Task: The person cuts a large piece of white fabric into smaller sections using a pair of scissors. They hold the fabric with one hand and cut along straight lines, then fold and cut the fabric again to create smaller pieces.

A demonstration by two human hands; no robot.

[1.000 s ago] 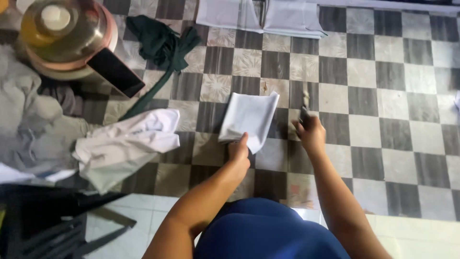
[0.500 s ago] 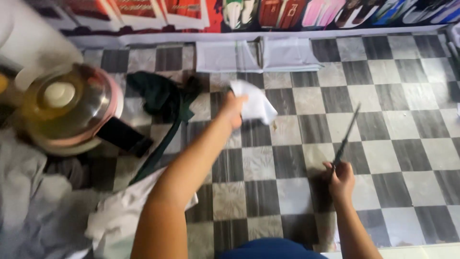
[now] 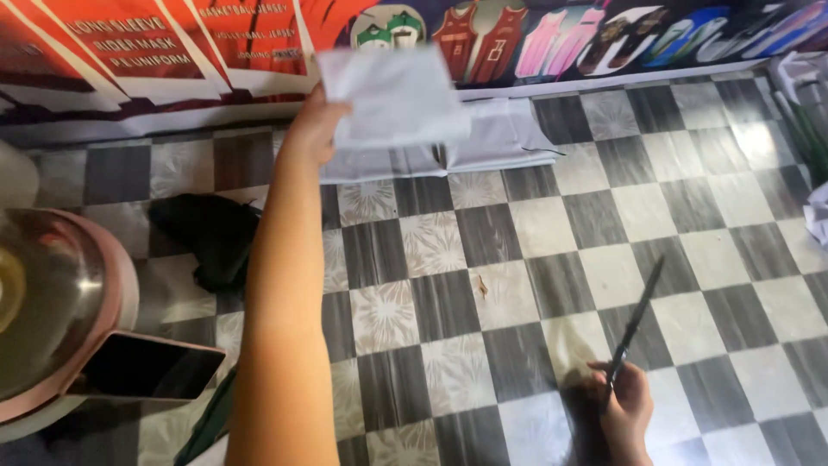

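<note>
My left hand (image 3: 312,128) is stretched far forward and raised, gripping a small white piece of cloth (image 3: 392,93) by its left edge. The cloth hangs in the air above a folded stack of pale grey fabric (image 3: 483,142) lying on the floor by the wall. My right hand (image 3: 623,407) rests low near the checkered floor (image 3: 517,259) at the lower right, closed on a pair of dark scissors (image 3: 636,319) whose blades point up and away.
A round metal pot on a pink base (image 3: 52,311) stands at the left with a dark phone (image 3: 147,367) leaning against it. A dark green garment (image 3: 211,237) lies beside it. More white fabric (image 3: 815,211) shows at the right edge. A printed banner (image 3: 172,43) covers the wall.
My left hand has lifted the white cloth off the floor and carried it forward toward the folded stack by the wall. My right hand stays low with the scissors. The view has tilted up.
</note>
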